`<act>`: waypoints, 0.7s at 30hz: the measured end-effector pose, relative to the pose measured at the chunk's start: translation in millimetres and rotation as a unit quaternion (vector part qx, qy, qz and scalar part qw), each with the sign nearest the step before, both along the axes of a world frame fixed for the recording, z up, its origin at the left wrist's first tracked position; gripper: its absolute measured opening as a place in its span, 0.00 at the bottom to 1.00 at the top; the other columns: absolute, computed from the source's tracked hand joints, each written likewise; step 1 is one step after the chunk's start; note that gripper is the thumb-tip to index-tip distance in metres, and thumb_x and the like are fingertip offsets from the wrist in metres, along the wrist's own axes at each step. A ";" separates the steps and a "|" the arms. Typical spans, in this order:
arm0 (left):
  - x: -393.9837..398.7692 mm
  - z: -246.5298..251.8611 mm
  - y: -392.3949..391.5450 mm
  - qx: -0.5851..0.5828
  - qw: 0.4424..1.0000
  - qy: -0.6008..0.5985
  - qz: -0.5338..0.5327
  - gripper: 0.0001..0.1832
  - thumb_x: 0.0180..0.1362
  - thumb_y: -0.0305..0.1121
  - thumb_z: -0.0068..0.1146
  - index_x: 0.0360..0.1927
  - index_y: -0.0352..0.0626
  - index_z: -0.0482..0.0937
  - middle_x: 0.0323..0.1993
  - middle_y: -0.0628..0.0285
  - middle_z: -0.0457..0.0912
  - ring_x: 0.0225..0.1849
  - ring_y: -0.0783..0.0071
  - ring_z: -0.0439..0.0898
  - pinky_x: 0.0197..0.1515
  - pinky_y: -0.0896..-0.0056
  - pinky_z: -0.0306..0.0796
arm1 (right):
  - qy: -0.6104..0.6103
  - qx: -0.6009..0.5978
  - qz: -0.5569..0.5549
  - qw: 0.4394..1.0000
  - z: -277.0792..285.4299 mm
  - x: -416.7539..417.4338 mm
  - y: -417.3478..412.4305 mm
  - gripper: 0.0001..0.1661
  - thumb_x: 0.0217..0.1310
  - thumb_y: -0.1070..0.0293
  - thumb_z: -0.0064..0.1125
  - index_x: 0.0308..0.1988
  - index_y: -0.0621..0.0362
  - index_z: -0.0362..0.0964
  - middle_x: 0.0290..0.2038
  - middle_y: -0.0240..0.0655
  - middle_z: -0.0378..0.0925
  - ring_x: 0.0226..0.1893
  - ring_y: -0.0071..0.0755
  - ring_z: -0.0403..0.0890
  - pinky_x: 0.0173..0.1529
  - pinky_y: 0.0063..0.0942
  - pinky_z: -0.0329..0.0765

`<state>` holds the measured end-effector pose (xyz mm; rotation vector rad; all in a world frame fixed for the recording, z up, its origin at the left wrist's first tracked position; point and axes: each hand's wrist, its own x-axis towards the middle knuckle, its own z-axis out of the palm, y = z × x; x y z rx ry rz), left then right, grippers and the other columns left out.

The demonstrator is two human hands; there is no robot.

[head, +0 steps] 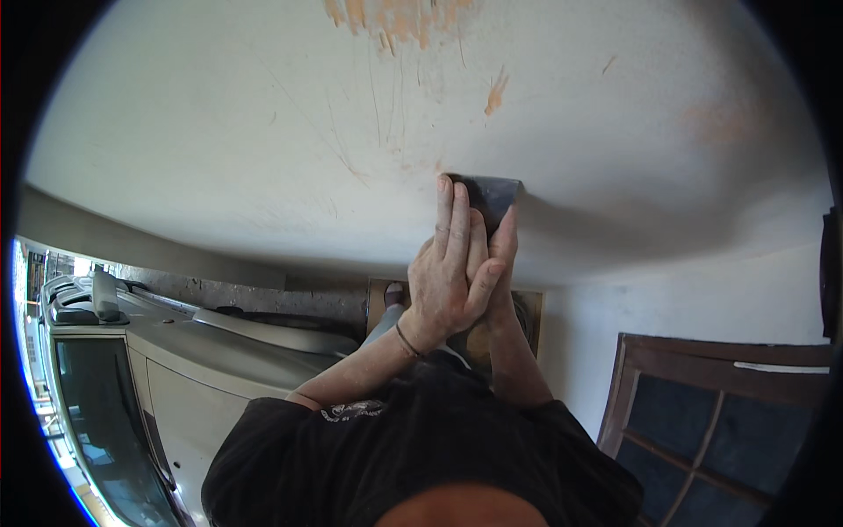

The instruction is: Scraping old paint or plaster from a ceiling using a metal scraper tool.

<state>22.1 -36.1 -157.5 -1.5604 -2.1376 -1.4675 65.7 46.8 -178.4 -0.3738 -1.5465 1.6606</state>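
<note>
A dark, thin, flexible sheet (pixel 492 190), probably sanding paper, lies against a broad white painted surface (pixel 217 132). Its right edge curls away from the surface. My left hand (pixel 444 270), dusty and with a thin band at the wrist, presses forward with index and middle fingertips at the sheet's left edge. Partly covered by it, my right hand (pixel 506 240) holds the same sheet from the right side. Both hands overlap at the palms. Orange-brown filler patches (pixel 497 92) and fine scratches mark the white surface beyond the fingertips.
A light-coloured vehicle (pixel 197 382) with roof rails stands close on the left. To the right is a brown-framed door (pixel 629 369) with dark panes in a white wall (pixel 579 316). My foot (pixel 393 293) shows below, beside a wooden-edged platform or box (pixel 537 309).
</note>
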 end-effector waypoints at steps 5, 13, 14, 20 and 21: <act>-14.4 7.3 9.5 0.018 0.998 0.065 -0.004 0.41 0.72 0.50 0.39 0.67 0.14 0.55 0.72 0.22 0.46 0.75 0.29 0.49 0.65 0.50 0.68 | 0.046 0.036 -0.050 0.997 25.4 -8.4 -0.8 0.31 0.69 0.52 0.56 0.58 0.64 0.60 0.46 0.40 0.76 0.43 0.36 0.78 0.48 0.34 0.76; -4.7 -0.3 -9.4 0.022 0.994 0.100 0.029 0.40 0.68 0.51 0.46 0.64 0.17 0.64 0.70 0.23 0.54 0.56 0.41 0.79 0.44 0.65 0.78 | -0.033 0.007 -0.026 0.999 14.4 9.3 -14.9 0.27 0.70 0.59 0.56 0.58 0.65 0.59 0.48 0.42 0.75 0.46 0.35 0.78 0.51 0.33 0.76; -5.0 -1.8 -9.4 0.008 0.997 0.077 0.025 0.40 0.68 0.51 0.46 0.65 0.16 0.63 0.70 0.23 0.53 0.58 0.41 0.78 0.46 0.65 0.78 | -0.038 0.007 -0.007 0.999 17.2 9.0 -11.5 0.26 0.71 0.60 0.55 0.58 0.65 0.59 0.48 0.41 0.75 0.45 0.33 0.78 0.49 0.32 0.77; -8.6 -11.5 -4.1 0.008 0.998 0.068 0.007 0.39 0.68 0.52 0.47 0.61 0.16 0.66 0.71 0.22 0.52 0.73 0.35 0.59 0.54 0.56 0.76 | -0.033 0.006 -0.011 0.999 11.1 4.8 -8.5 0.26 0.73 0.58 0.52 0.59 0.65 0.60 0.50 0.40 0.75 0.48 0.33 0.78 0.51 0.31 0.77; -8.4 -12.9 -2.4 0.008 0.998 0.068 0.006 0.39 0.68 0.52 0.47 0.61 0.16 0.66 0.71 0.22 0.52 0.73 0.35 0.59 0.54 0.56 0.76 | -0.026 0.002 -0.001 1.000 9.3 3.0 -6.6 0.27 0.74 0.55 0.51 0.60 0.66 0.61 0.52 0.40 0.75 0.50 0.33 0.78 0.53 0.31 0.77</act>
